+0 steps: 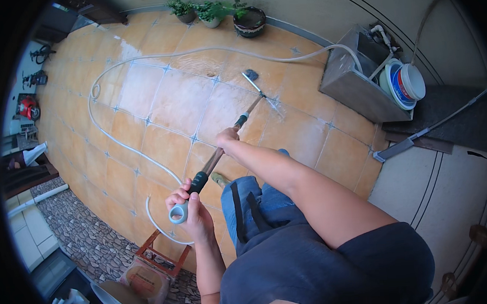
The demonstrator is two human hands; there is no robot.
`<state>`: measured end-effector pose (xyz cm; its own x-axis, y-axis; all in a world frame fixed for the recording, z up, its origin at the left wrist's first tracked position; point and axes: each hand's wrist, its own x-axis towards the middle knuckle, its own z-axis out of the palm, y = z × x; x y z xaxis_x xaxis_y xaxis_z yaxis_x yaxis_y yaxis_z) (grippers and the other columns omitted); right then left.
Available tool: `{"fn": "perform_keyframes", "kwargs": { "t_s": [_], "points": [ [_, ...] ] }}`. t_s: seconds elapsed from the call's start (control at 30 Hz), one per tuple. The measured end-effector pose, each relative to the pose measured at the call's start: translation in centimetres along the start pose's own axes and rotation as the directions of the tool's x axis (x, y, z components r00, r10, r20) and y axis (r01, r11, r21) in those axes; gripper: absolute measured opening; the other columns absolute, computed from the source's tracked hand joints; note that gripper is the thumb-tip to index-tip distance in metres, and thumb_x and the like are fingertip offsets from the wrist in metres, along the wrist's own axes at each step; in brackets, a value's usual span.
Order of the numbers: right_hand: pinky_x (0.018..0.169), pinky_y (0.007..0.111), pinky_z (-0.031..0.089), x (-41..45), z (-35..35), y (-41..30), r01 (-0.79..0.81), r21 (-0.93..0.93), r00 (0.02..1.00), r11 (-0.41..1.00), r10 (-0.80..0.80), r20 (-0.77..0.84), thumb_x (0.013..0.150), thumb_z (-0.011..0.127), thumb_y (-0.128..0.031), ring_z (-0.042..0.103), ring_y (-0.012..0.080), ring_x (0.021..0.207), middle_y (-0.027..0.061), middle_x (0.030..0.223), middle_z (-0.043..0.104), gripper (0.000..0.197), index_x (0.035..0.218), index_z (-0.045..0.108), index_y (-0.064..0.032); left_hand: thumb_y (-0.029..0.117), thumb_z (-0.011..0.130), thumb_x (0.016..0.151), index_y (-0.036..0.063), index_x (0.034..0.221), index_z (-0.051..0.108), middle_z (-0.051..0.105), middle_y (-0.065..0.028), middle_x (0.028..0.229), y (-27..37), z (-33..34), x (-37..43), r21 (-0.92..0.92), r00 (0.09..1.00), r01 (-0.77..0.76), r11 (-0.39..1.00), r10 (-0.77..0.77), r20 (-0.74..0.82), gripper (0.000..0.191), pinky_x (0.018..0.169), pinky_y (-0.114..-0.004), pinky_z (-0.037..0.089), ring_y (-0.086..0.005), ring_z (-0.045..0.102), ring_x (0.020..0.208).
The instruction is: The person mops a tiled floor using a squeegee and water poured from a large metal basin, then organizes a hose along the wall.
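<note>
Both my hands hold a long-handled floor squeegee that slants away over the tiles. My left hand wraps the dark grip at its near end, by a pale ring-shaped cap. Farther down the pole my right hand is closed around it, just short of a dark collar. The narrow head rests on the wet tiled floor, next to a dark grey clump that I cannot identify. Water glistens around the head, and several tiles look whitish.
A clear hose loops over the floor from a grey sink holding stacked basins. Potted plants line the wall. A flat mop leans at right. A wooden stool stands near my left.
</note>
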<state>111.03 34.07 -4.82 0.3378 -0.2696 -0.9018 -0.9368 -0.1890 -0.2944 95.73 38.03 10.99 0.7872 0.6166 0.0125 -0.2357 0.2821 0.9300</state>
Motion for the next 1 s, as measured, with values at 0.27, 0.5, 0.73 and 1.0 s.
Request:
{"fn": "perform_keyframes", "kwargs": {
  "t_s": [0.27,0.5,0.73,1.0],
  "points": [
    [0.053,0.033,0.052,4.3,-10.6,-1.1,0.084,0.076,0.991,0.994,-0.075,-0.114,0.074,0.049,-0.01,0.061,0.0266,0.074,0.0205,0.095,0.055,0.072,0.132,0.008,0.0007,-0.003,0.058,0.07,0.009,0.086,0.038,0.042,-0.0055,0.088,-0.2,7.8,-1.3,0.061,0.953,0.09,0.994,-0.104,0.286,0.028,0.101,-0.049,0.023,-0.0223,0.044,0.099],
    [0.055,0.034,0.05,5.4,-16.6,-3.2,0.03,0.182,0.997,0.983,-0.017,-0.072,0.074,0.046,-0.01,0.06,0.0265,0.079,0.0195,0.096,0.056,0.05,0.12,0.03,0.0034,0.005,0.071,0.066,0.0072,0.081,0.04,0.047,-0.0081,0.088,-1.0,12.9,-0.1,0.329,0.848,0.049,0.943,-0.213,0.485,0.035,0.092,-0.042,0.034,-0.0252,0.048,0.098],
    [0.057,0.033,0.05,9.6,-16.1,-7.8,0.07,0.175,0.991,0.982,-0.049,-0.121,0.073,0.047,-0.008,0.06,0.024,0.077,0.0173,0.091,0.057,0.04,0.111,0.041,0.0035,0.0,0.07,0.066,0.0056,0.081,0.042,0.048,-0.0093,0.088,-3.0,15.8,5.7,0.362,0.759,-0.045,0.931,-0.204,0.619,0.032,0.087,-0.038,0.038,-0.0246,0.052,0.096],
    [0.051,0.032,0.05,17.7,-16.1,-14.3,-0.051,0.382,0.967,0.923,0.141,-0.213,0.073,0.049,-0.006,0.061,0.0245,0.072,0.017,0.091,0.056,0.038,0.108,0.038,0.0045,-0.012,0.056,0.067,0.0064,0.08,0.042,0.047,-0.006,0.084,-9.2,19.4,16.1,0.24,0.752,0.201,0.95,-0.307,0.583,0.027,0.087,-0.035,0.037,-0.0206,0.052,0.093]
  ]
}}
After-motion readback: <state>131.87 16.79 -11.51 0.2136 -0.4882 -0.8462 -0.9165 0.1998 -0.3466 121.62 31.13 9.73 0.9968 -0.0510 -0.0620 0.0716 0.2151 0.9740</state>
